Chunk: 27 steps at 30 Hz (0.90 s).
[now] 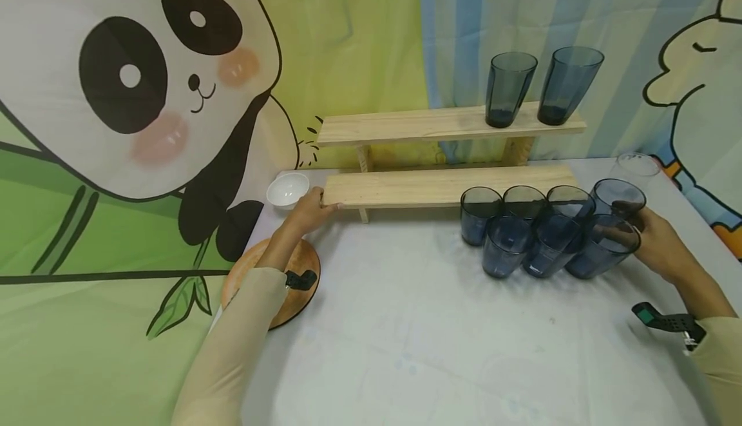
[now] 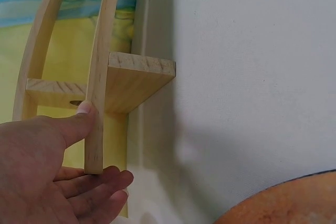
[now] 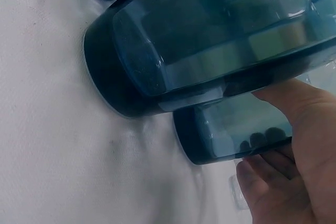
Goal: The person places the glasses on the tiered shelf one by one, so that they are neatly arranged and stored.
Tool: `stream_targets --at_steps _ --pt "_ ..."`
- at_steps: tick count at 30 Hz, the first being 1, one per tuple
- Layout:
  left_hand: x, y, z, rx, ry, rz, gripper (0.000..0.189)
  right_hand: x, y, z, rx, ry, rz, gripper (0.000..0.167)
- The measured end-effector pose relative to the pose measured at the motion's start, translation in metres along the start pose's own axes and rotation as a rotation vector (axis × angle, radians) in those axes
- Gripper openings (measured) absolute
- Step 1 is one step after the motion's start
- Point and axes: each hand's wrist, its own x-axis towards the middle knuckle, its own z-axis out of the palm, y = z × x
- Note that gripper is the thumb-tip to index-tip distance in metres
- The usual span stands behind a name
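At the left end of a two-tier wooden shelf, my left hand holds the lower board. In the left wrist view its thumb lies on the board and the fingers are at the underside and end. My right hand grips the rear right blue glass tumbler of a cluster on the table. The right wrist view shows fingertips through that tumbler, with a nearer tumbler overlapping it. Several more blue tumblers stand close together in front of the shelf's right part.
Two tumblers, one on the left and one on the right, stand upright on the top board. A white bowl and a round wooden board lie left. Behind the right hand is a clear glass. Printed cloth hangs behind.
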Motion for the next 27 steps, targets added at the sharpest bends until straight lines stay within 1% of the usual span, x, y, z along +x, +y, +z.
stream_targets --at_steps 7,15,19,22,24,27 --pt "-0.001 -0.001 0.000 -0.013 0.004 0.004 0.071 -0.002 -0.001 0.002 -0.022 0.021 0.029 0.093" --pt "0.001 -0.004 0.003 -0.014 0.004 0.006 0.071 -0.006 -0.003 0.001 -0.033 0.082 0.050 0.094" --pt "0.000 -0.005 0.002 0.004 0.000 0.002 0.072 -0.005 -0.008 -0.004 -0.040 0.089 0.067 0.091" --pt "0.000 -0.004 0.001 0.001 0.004 0.011 0.073 -0.004 -0.013 -0.010 -0.035 0.116 0.081 0.087" --pt "0.001 -0.003 0.001 -0.002 0.006 0.015 0.073 -0.004 -0.018 -0.014 -0.039 0.136 0.078 0.084" --pt "0.001 -0.002 0.001 -0.008 0.004 0.009 0.073 -0.004 -0.025 -0.020 -0.016 0.154 0.056 0.085"
